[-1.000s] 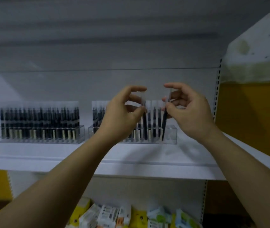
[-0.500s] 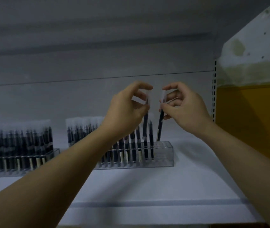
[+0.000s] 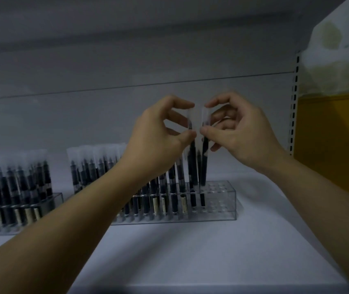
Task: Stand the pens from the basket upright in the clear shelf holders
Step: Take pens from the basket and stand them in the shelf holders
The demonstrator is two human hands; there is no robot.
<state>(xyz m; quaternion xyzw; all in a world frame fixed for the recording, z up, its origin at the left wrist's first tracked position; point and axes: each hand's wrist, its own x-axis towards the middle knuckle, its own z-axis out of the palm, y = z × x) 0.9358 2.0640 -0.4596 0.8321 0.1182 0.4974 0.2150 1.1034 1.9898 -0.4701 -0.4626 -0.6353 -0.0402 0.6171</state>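
Two clear holders stand on the white shelf (image 3: 190, 251). The right holder (image 3: 222, 209) is filled with black pens with clear caps except for several free holes at its right end. My left hand (image 3: 158, 141) pinches the capped top of one black pen (image 3: 192, 166), whose lower end sits in a holder hole. Right beside it, my right hand (image 3: 239, 132) pinches the top of a second black pen (image 3: 205, 164), also standing in a hole. The left holder (image 3: 48, 200) is packed with pens. The basket is out of view.
A grey back panel rises behind the holders, and another shelf hangs overhead. A slotted upright (image 3: 293, 115) and a yellow side wall (image 3: 335, 155) close off the right.
Both pens have gone down into neighbouring holes of the right holder and stand more upright. My view has moved closer to the shelf and up, so the lower shelf is gone from view.
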